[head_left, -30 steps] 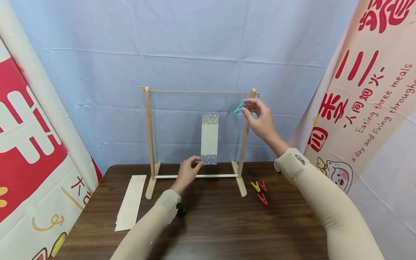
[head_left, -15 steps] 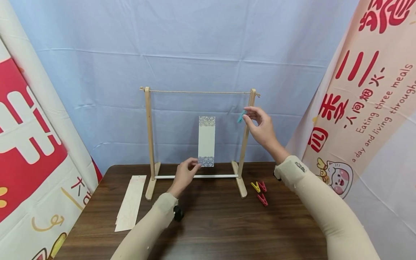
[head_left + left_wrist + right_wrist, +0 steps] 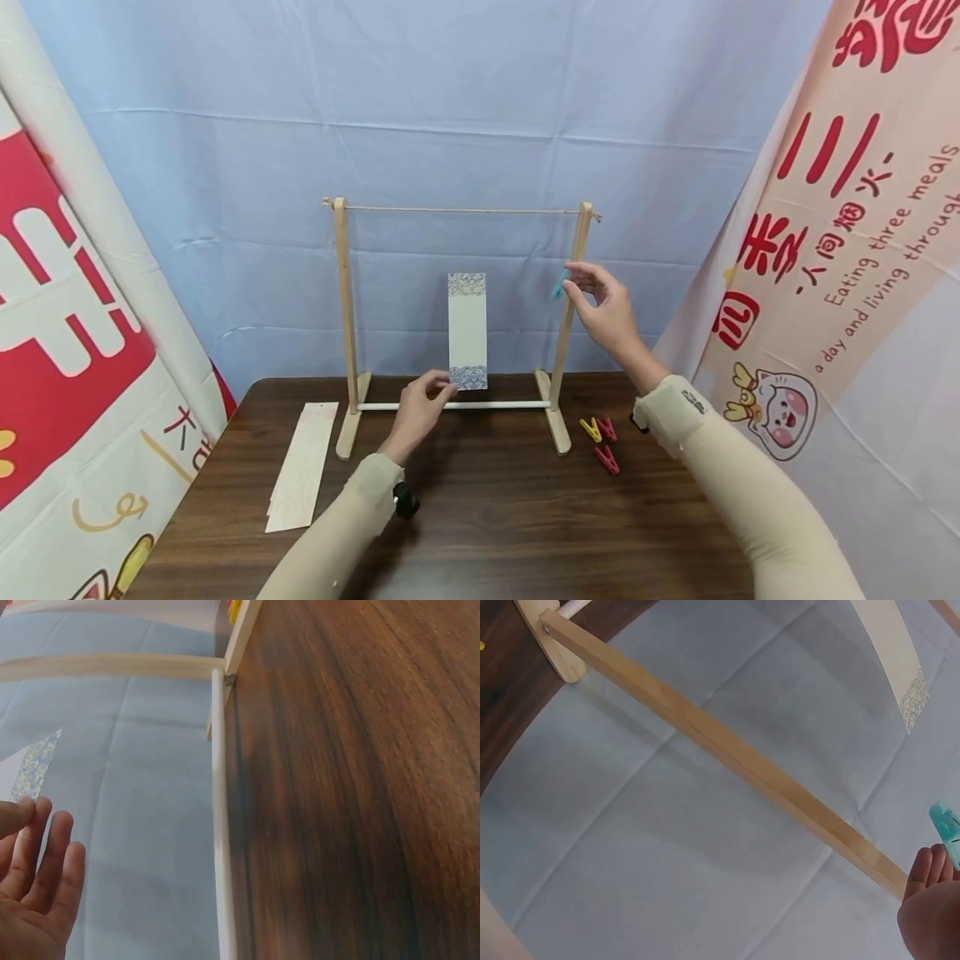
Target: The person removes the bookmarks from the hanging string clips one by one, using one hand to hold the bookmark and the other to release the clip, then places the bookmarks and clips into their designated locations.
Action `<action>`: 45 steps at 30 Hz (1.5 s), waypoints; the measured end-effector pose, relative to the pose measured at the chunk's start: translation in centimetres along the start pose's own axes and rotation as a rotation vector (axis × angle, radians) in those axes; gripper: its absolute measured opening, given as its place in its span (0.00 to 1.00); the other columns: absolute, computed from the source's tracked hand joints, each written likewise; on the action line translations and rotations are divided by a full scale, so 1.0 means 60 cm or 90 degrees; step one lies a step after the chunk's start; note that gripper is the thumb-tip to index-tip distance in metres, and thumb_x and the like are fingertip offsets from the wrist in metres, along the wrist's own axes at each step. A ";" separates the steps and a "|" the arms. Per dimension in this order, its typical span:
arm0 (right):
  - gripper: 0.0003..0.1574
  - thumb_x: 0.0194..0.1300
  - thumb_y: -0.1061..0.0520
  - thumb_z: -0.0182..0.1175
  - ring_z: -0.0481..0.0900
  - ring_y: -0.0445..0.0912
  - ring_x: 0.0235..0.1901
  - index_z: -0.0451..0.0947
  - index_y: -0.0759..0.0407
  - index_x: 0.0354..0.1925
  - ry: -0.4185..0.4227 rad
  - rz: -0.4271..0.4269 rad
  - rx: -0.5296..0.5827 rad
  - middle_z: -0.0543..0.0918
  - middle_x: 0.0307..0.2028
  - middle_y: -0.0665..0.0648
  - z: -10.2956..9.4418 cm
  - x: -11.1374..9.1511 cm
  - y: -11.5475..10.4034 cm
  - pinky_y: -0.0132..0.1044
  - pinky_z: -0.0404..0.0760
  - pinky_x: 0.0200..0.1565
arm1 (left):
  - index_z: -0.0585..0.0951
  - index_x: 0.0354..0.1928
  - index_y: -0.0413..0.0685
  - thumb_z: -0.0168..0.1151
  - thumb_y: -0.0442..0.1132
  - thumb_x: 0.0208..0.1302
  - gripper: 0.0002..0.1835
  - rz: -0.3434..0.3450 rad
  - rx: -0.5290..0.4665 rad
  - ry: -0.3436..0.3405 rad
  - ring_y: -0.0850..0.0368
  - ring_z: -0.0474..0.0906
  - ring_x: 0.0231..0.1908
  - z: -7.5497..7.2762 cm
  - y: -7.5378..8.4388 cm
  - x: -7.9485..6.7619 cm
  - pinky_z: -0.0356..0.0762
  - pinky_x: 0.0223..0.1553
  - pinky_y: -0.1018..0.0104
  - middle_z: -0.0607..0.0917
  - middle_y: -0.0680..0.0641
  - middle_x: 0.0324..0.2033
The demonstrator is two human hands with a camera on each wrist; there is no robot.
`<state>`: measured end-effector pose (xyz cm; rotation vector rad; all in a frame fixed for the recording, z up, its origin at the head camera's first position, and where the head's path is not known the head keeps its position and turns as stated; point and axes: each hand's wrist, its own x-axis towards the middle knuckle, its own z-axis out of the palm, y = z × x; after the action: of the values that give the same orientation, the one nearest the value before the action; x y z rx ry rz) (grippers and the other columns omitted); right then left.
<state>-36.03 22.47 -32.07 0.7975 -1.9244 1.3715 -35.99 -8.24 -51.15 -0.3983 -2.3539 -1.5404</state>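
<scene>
My left hand [image 3: 420, 411] pinches a tall white bookmark [image 3: 468, 332] by its lower left corner and holds it upright. Blue lace-like patterns run across the card's top and bottom ends; the lower one [image 3: 34, 766] shows just beyond the fingertips in the left wrist view. My right hand [image 3: 606, 310] holds a turquoise clothespin [image 3: 560, 284] between thumb and fingers, close to the right post of a wooden frame [image 3: 343, 308]. In the right wrist view the clothespin [image 3: 946, 825] is partly cut off by the picture's edge. A thin string [image 3: 461, 211] spans the frame's top, above the bookmark.
A yellow clothespin [image 3: 590, 430] and two red clothespins [image 3: 607, 459] lie on the dark wooden table [image 3: 510, 517], right of the frame's foot. Several pale paper strips [image 3: 302, 468] are stacked at the left. A white rod [image 3: 495, 406] joins the frame's feet. Blue cloth [image 3: 450, 100] hangs behind.
The left hand has shifted left and slightly down with the bookmark. The right hand has come lower and a little to the right, still pinching the turquoise clothespin.
</scene>
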 end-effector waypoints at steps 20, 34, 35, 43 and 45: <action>0.21 0.75 0.70 0.64 0.82 0.46 0.48 0.80 0.69 0.64 -0.019 0.039 0.021 0.83 0.51 0.71 0.002 -0.046 0.072 0.28 0.80 0.54 | 0.89 0.51 0.45 0.73 0.39 0.73 0.10 -0.013 0.008 0.014 0.50 0.89 0.45 -0.014 -0.024 -0.026 0.84 0.51 0.49 0.92 0.50 0.38; 0.22 0.74 0.75 0.61 0.81 0.60 0.50 0.78 0.75 0.64 -0.028 0.054 0.010 0.81 0.50 0.77 0.005 -0.086 0.083 0.28 0.80 0.56 | 0.89 0.51 0.46 0.72 0.39 0.73 0.09 -0.028 -0.001 0.003 0.53 0.90 0.42 -0.025 -0.040 -0.048 0.85 0.51 0.50 0.92 0.51 0.38; 0.22 0.74 0.75 0.61 0.81 0.61 0.50 0.77 0.76 0.64 -0.030 0.057 0.009 0.81 0.51 0.78 0.006 -0.089 0.080 0.28 0.80 0.56 | 0.89 0.51 0.46 0.72 0.39 0.73 0.09 -0.028 -0.002 0.002 0.52 0.90 0.42 -0.025 -0.041 -0.050 0.85 0.51 0.50 0.93 0.50 0.38; 0.22 0.73 0.76 0.61 0.82 0.52 0.48 0.76 0.79 0.63 -0.028 0.066 0.018 0.80 0.50 0.79 0.017 -0.112 0.045 0.28 0.80 0.55 | 0.88 0.53 0.42 0.73 0.36 0.72 0.11 -0.021 0.007 0.009 0.45 0.90 0.41 -0.028 -0.047 -0.062 0.86 0.49 0.51 0.93 0.47 0.38; 0.22 0.74 0.75 0.61 0.82 0.48 0.48 0.78 0.76 0.64 -0.025 0.073 0.020 0.81 0.51 0.77 0.018 -0.120 0.062 0.28 0.80 0.55 | 0.88 0.52 0.42 0.73 0.36 0.72 0.10 -0.021 0.014 0.010 0.46 0.90 0.41 -0.030 -0.049 -0.065 0.86 0.49 0.53 0.93 0.47 0.38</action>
<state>-34.67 23.29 -40.11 0.7433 -2.0103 1.4674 -33.40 -11.30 -54.43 -0.3415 -2.3748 -1.5247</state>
